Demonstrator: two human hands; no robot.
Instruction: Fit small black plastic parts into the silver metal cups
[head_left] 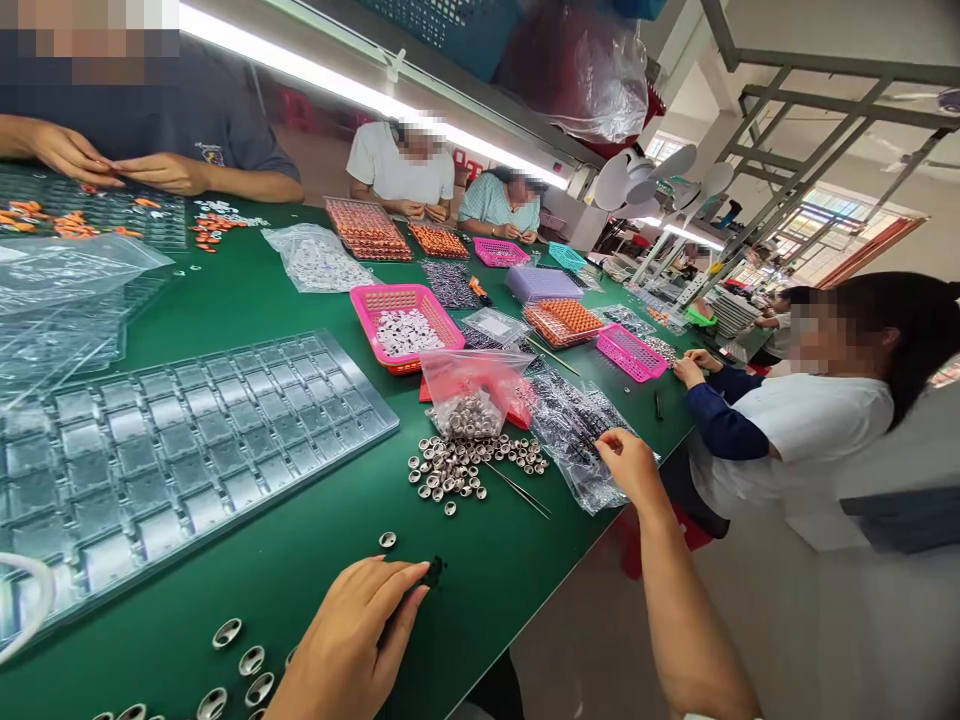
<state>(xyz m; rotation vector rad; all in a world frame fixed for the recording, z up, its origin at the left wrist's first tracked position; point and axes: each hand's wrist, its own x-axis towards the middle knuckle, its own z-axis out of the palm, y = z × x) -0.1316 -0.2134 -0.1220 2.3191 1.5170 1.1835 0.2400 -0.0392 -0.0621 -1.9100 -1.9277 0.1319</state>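
2 pink baskets (406,300) hold white pieces; left hand (352,640) pinches a black part (433,572), right hand (628,462) grips a plastic bag (577,425) of black pieces.

Green desk (247,300). Clear compartment tray (180,440) at left. Pink basket (405,325) of white pieces mid-desk; second pink basket (630,352) further right. Orange parts tray (367,230) at far side. Co-workers seated around the desk.
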